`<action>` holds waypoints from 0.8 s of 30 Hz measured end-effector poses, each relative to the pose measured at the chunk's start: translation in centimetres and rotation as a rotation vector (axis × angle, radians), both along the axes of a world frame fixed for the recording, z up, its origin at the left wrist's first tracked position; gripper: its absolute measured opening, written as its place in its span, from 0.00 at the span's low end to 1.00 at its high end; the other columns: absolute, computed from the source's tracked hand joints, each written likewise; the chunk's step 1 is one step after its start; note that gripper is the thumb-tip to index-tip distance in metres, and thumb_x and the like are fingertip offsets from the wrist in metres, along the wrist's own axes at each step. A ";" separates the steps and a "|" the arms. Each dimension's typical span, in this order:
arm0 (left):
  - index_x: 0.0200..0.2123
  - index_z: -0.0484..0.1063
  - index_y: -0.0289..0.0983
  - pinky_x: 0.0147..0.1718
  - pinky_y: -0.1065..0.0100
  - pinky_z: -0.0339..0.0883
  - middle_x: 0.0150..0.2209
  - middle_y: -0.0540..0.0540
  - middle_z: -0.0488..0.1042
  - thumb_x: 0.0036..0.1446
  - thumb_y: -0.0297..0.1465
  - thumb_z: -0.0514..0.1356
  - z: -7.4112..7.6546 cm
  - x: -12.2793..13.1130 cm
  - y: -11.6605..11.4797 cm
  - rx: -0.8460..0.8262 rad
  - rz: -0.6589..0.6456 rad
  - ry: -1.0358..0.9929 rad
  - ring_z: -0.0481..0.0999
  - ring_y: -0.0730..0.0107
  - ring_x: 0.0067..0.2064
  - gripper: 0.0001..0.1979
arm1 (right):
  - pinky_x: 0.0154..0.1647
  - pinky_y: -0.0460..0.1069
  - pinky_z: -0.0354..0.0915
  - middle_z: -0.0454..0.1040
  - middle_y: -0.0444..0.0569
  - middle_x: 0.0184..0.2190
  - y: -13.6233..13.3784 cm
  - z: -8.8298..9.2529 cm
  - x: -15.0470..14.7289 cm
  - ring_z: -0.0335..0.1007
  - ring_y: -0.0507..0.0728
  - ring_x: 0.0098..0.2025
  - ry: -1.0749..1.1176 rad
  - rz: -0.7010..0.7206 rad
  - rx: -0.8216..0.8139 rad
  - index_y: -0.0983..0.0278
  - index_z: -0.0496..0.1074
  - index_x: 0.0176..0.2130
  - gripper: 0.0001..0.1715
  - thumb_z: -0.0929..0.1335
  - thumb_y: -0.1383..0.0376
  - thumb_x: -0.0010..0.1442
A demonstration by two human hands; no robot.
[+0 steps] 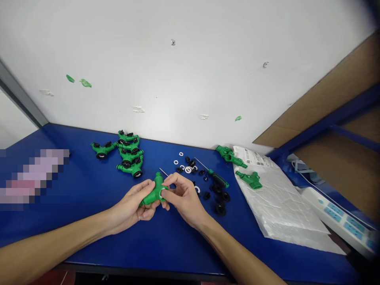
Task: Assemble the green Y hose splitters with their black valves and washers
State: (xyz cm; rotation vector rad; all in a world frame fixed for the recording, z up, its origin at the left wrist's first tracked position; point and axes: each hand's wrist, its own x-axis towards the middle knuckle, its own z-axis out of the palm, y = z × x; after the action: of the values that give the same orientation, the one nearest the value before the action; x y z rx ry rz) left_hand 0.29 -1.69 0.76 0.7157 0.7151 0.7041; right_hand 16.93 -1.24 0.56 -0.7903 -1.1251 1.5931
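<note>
On the blue surface (pixel 178 247), directly before me: one green plastic Y-connector (pixel 156 192), matte and moulded with three branches, held clear of the surface. My left hand (pixel 129 204) clamps its body, presenting one open port to my right hand (pixel 184 196), whose fingertips (pixel 170 178) pinch a white ring (pixel 162 193) at that port; the hands nearly meet around the piece. Laid within reach: black ribbed caps (pixel 221 200), white washers (pixel 181 164), a green-and-black screwdriver (pixel 218 178), grouped green connectors (pixel 130 152), and a white padded bag (pixel 276 202).
</note>
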 end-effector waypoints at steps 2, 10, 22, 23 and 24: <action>0.34 0.65 0.36 0.19 0.74 0.48 0.23 0.51 0.69 0.66 0.42 0.53 0.1 0.0 0.0 0.021 -0.015 0.012 0.57 0.83 0.17 0.15 | 0.20 0.43 0.66 0.68 0.38 0.24 0.0 0.0 0.1 0.69 0.47 0.20 0.018 0.035 0.005 0.64 0.72 0.32 0.13 0.77 0.64 0.49; 0.31 0.65 0.37 0.19 0.73 0.53 0.24 0.49 0.70 0.65 0.49 0.48 -0.2 -0.1 0.1 0.278 -0.038 0.302 0.63 0.76 0.20 0.22 | 0.16 0.43 0.64 0.70 0.38 0.22 -0.2 -0.1 -0.1 0.69 0.48 0.19 -0.005 0.009 0.010 0.63 0.68 0.28 0.19 0.80 0.64 0.44; 0.60 0.62 0.39 0.31 0.69 0.62 0.31 0.49 0.76 0.59 0.32 0.60 0.1 -0.8 -0.1 0.760 0.021 0.570 0.72 0.66 0.29 0.26 | 0.26 0.48 0.70 0.75 0.44 0.24 0.3 0.8 1.0 0.72 0.51 0.23 -0.255 0.107 0.105 0.65 0.75 0.38 0.15 0.72 0.56 0.57; 0.57 0.66 0.38 0.29 0.70 0.60 0.29 0.49 0.75 0.60 0.32 0.59 0.1 -0.9 0.1 0.785 0.022 0.598 0.70 0.68 0.28 0.22 | 0.27 0.48 0.70 0.75 0.45 0.27 0.6 1.1 1.6 0.72 0.51 0.25 -0.362 0.097 0.184 0.65 0.76 0.40 0.15 0.71 0.56 0.58; 0.54 0.69 0.38 0.27 0.71 0.59 0.28 0.50 0.74 0.60 0.33 0.59 0.0 -1.0 0.2 0.799 0.039 0.633 0.68 0.69 0.26 0.19 | 0.27 0.48 0.69 0.75 0.47 0.30 1.0 1.3 2.4 0.72 0.51 0.26 -0.490 0.051 0.273 0.64 0.76 0.41 0.14 0.71 0.57 0.59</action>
State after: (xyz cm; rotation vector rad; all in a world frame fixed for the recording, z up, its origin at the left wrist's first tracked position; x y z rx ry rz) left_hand -0.70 -1.44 0.80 1.7077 1.0266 0.8066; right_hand 19.34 -0.27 1.89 -1.0001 -1.6830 1.2770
